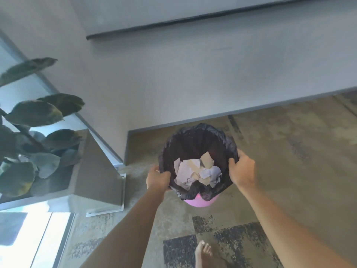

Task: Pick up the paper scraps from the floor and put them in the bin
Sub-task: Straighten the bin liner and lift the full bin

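The black liner [195, 140] is covering nearly all of the pink bin [199, 202], leaving only a low sliver showing; the paper scraps [195, 172] are overlapping, so their count is staying unclear; fingertips of the left hand [157, 179] and right hand [241, 168] are disappearing into liner folds; the bare foot [202, 252] and the plant [32, 117] are running off the frame edges, leaves blurring.

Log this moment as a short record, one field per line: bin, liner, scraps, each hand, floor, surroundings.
bin: pink bin, only its lower part visible below the liner
liner: black bag folded over the rim
scraps: paper scraps piled inside the bag
left hand: left hand grips the rim's left edge
right hand: right hand grips the rim's right edge
floor: no scraps visible on the patterned carpet
surroundings: planter with large leaves at left; bare foot at bottom
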A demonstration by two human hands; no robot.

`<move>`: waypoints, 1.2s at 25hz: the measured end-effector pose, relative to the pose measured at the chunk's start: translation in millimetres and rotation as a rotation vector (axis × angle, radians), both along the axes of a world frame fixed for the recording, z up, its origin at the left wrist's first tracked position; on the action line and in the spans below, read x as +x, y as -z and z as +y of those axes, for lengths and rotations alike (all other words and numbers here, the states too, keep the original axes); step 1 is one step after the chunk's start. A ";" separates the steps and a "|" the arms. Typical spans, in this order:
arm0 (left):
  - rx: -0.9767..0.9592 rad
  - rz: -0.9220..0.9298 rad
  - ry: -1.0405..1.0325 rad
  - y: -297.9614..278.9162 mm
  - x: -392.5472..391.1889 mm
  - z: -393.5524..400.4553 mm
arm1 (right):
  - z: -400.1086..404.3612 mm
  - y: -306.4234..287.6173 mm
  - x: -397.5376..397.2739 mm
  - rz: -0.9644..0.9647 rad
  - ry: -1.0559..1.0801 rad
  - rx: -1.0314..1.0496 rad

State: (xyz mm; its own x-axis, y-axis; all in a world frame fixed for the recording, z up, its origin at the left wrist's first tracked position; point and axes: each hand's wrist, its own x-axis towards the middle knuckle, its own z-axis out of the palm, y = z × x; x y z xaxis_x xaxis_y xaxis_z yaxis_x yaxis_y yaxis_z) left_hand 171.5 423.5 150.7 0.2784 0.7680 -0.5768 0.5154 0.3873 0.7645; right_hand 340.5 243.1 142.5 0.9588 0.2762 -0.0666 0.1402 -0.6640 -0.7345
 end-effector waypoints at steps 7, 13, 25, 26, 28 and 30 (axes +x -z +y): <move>-0.084 0.056 -0.056 39.2 22.1 99.4 | 112.0 33.4 38.8 0.075 -0.112 -0.047; -0.120 0.091 -0.113 89.7 64.6 185.3 | 209.7 84.3 88.0 0.045 -0.197 -0.151; -0.156 0.139 -0.230 183.7 93.2 368.2 | 406.2 176.0 122.8 0.108 -0.275 -0.142; -0.153 0.153 -0.240 194.2 94.0 386.3 | 424.6 186.0 123.2 0.109 -0.296 -0.145; -0.142 0.188 -0.245 211.3 99.3 420.7 | 456.5 202.6 127.1 0.109 -0.307 -0.149; -0.126 0.213 -0.247 224.2 100.9 449.8 | 486.2 217.3 127.5 0.113 -0.316 -0.153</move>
